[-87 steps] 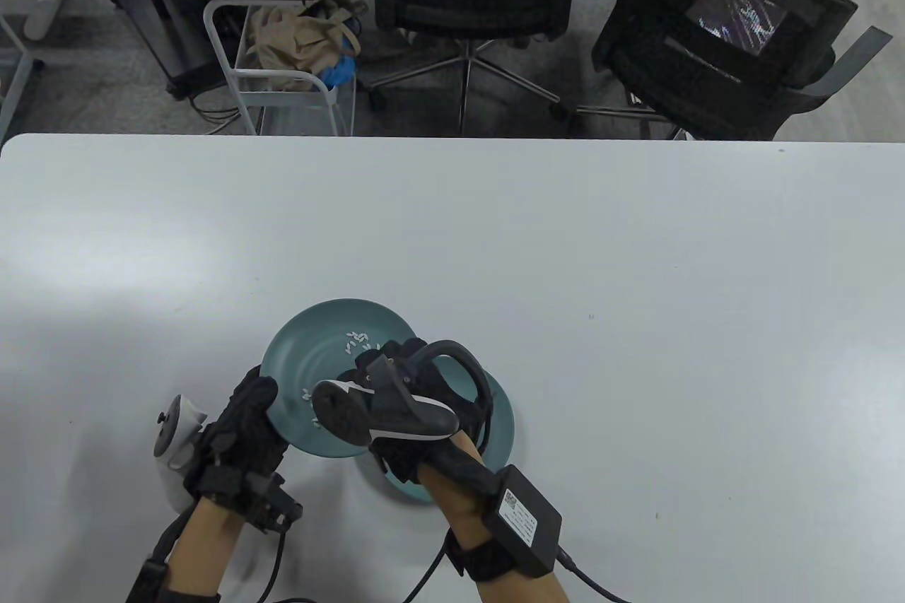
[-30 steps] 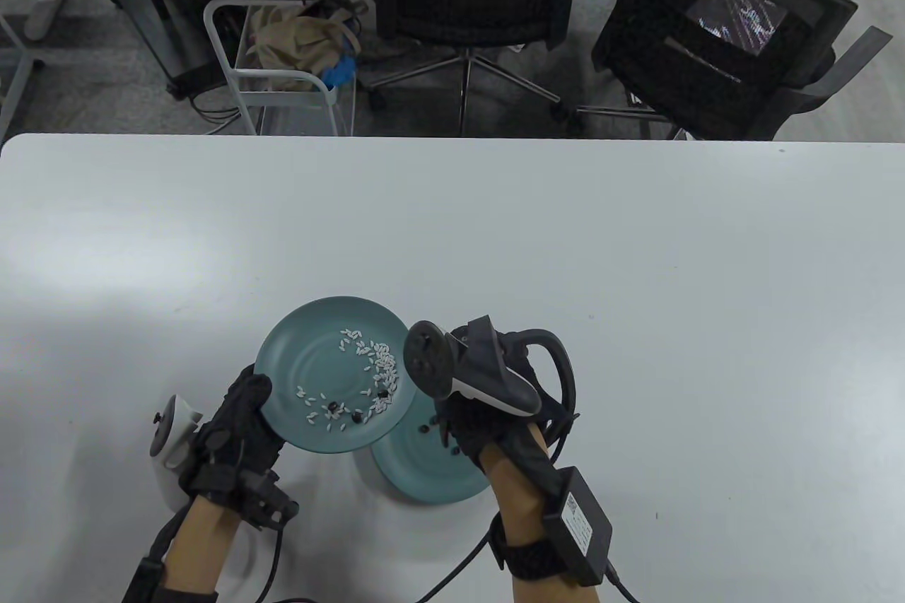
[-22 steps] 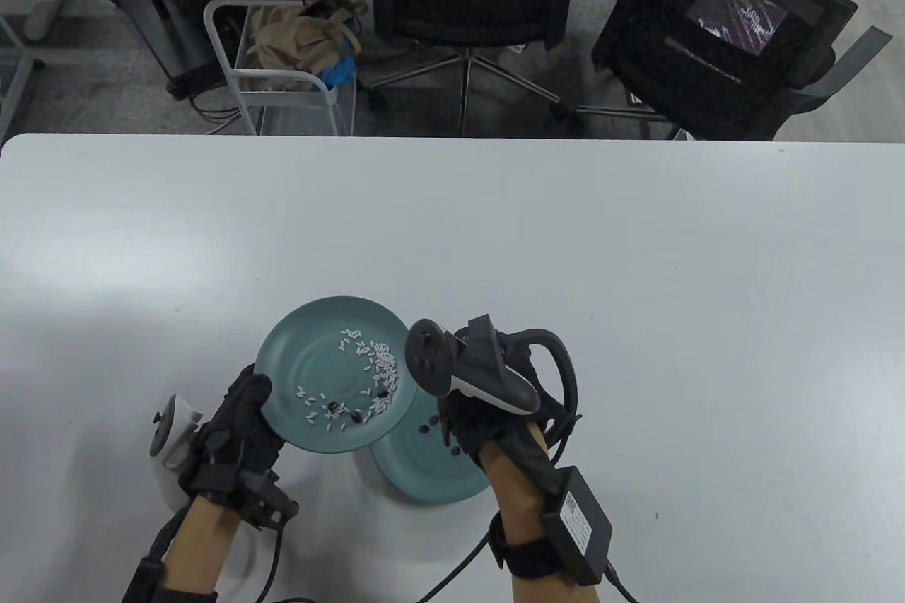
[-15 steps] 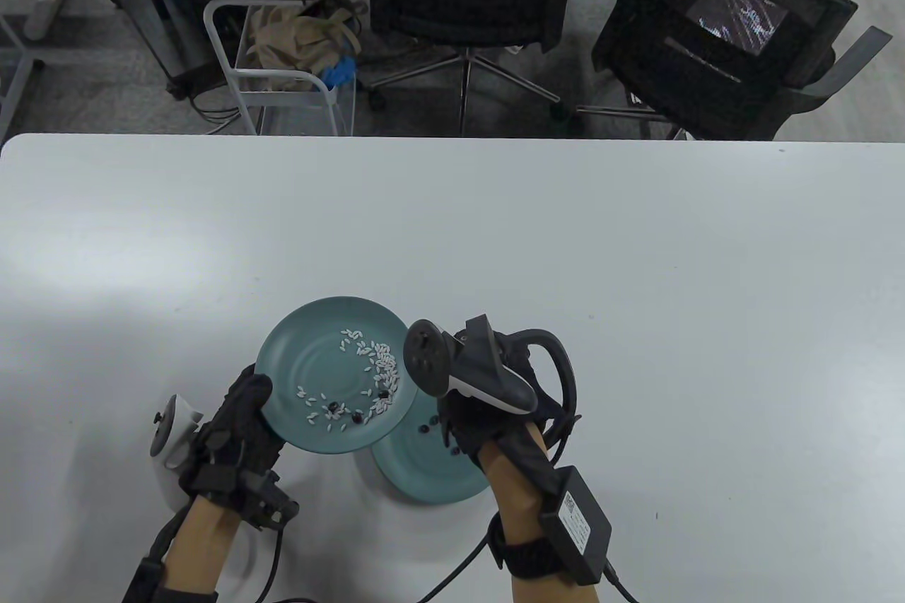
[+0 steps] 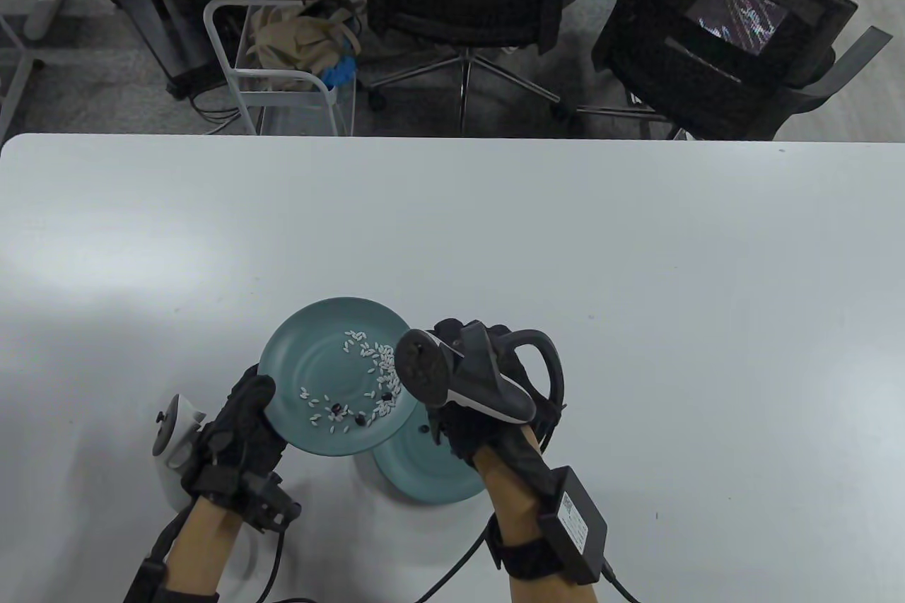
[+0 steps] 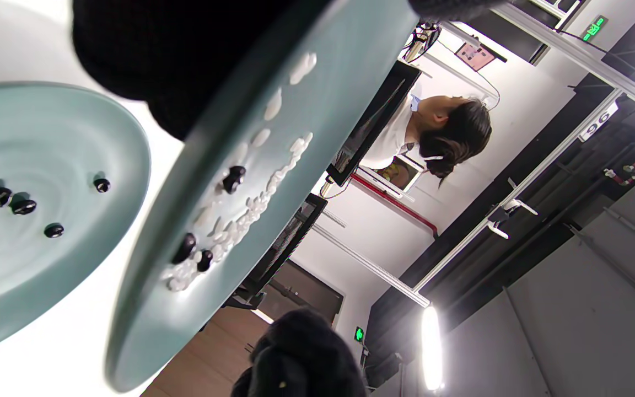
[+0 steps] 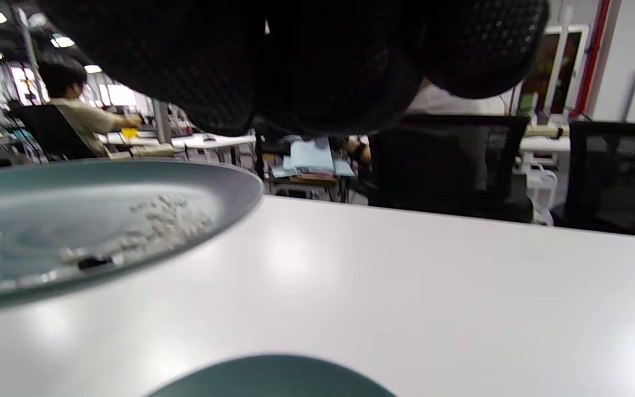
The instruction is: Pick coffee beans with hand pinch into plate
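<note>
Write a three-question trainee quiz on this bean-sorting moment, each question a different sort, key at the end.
1. True or false: the left hand holds the upper plate by its rim.
2. How many coffee beans lie on the lower plate in the left wrist view?
3. The upper plate holds: A) beans only B) white grains and beans C) nothing.

Key: 1 true. 2 four. 3 B: white grains mixed with dark beans.
</note>
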Tool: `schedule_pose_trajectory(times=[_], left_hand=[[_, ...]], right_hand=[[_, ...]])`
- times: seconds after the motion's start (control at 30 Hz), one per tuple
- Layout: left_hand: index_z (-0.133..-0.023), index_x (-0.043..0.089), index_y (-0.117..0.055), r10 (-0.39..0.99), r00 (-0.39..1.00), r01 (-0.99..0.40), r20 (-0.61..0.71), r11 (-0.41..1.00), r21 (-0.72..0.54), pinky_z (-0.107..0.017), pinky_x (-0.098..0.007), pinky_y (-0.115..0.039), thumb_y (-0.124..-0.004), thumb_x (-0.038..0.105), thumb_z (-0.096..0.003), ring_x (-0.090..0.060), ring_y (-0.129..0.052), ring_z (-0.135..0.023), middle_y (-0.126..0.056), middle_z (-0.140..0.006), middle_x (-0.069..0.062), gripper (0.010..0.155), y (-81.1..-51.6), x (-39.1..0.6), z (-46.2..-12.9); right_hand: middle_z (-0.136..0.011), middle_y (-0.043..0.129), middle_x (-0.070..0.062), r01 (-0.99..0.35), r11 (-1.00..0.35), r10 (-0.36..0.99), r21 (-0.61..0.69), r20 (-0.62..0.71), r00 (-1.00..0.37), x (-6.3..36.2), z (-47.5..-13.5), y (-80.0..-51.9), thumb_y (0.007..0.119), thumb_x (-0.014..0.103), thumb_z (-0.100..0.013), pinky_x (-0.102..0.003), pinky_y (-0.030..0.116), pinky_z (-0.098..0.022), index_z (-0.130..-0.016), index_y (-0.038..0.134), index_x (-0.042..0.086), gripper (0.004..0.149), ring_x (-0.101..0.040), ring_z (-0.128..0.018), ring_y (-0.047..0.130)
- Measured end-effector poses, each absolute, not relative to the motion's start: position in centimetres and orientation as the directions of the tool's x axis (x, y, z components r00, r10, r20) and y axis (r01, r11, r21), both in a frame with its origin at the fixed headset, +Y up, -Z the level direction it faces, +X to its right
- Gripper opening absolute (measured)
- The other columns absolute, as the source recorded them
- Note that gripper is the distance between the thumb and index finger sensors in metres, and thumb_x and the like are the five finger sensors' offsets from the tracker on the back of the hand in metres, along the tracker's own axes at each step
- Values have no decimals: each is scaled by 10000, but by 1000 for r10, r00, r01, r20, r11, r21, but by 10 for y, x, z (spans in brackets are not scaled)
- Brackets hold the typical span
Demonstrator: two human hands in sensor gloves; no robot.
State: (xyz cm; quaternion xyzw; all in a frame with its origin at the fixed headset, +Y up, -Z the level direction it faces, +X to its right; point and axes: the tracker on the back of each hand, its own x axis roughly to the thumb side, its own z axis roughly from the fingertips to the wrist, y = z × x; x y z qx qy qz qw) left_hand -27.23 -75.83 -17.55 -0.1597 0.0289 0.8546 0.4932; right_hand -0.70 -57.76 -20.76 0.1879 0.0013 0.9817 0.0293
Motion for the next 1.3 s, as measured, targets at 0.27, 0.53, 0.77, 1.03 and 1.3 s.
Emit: schedule_pose_trajectory(times=[0.27, 0.53, 0.77, 1.03, 1.3], left_hand=[[-1002, 197, -400, 839, -454, -853, -299, -507, -126, -412, -422, -842, -621, 442, -488, -363, -923, -634, -724, -897, -125, 610, -758, -269, -175], [-1002, 200, -398, 836, -461, -851, -297, -512, -119, -417, -419, -841, -621, 443, -488, -363, -920, -637, -721, -899, -123, 610, -757, -270, -175], [-1002, 200, -388, 835, -461, -854, -299, -510, -106, -423, -422, -835, -622, 445, -489, -367, -911, -646, -710, -904, -123, 615, -757, -271, -175], [-1002, 198, -384, 821, -477, -844, -312, -527, -96, -421, -416, -841, -622, 442, -491, -376, -904, -643, -702, -906, -129, 615, -760, -270, -175], [-1001, 200, -364, 809, -495, -837, -316, -542, -78, -433, -408, -863, -622, 440, -492, -380, -896, -661, -683, -916, -130, 619, -763, -270, -173]], right_hand=[[-758, 928, -102, -206, -975, 137, -81, 509, -850, -29, -195, -574, 847, 332, -444, -542, 750, -480, -837, 780, 226, 413, -237, -464, 944], [-749, 964, -79, -21, -1000, 18, 2, 566, -824, -57, -186, -586, 886, 375, -425, -549, 737, -504, -808, 821, 241, 411, -243, -499, 960], [-765, 977, -50, 58, -997, -12, 50, 640, -768, -82, -179, -603, 916, 333, -404, -556, 719, -537, -786, 837, 256, 397, -251, -579, 955], [-728, 987, -55, 153, -988, -117, 5, 618, -777, -90, -179, -615, 915, 330, -402, -545, 736, -517, -772, 842, 255, 385, -235, -527, 963], [-733, 985, -71, 176, -984, -144, -4, 596, -790, -90, -178, -616, 903, 343, -410, -542, 750, -506, -772, 849, 247, 379, -234, -520, 972]])
